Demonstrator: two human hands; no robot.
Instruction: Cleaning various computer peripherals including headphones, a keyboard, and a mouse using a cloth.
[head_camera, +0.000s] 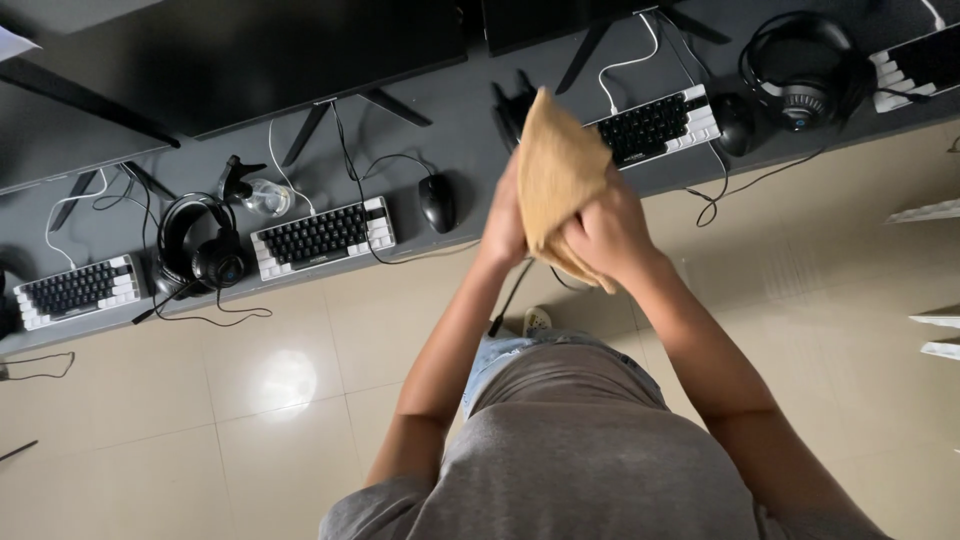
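Both my hands hold a tan cloth (556, 168) up in front of my chest, above the edge of a long dark desk (450, 110). My left hand (503, 222) grips the cloth's left side. My right hand (605, 232) is closed on its lower right part, where a corner hangs down. The cloth's upper end sticks up over the desk, next to a small keyboard (657, 124) with black and white keys.
Along the desk lie two more keyboards (322, 235) (78, 290), a black mouse (437, 202), two black headsets (200, 248) (800, 70), a clear spray bottle (255, 192), monitor stands and loose cables. Beige floor tiles (280, 400) lie below.
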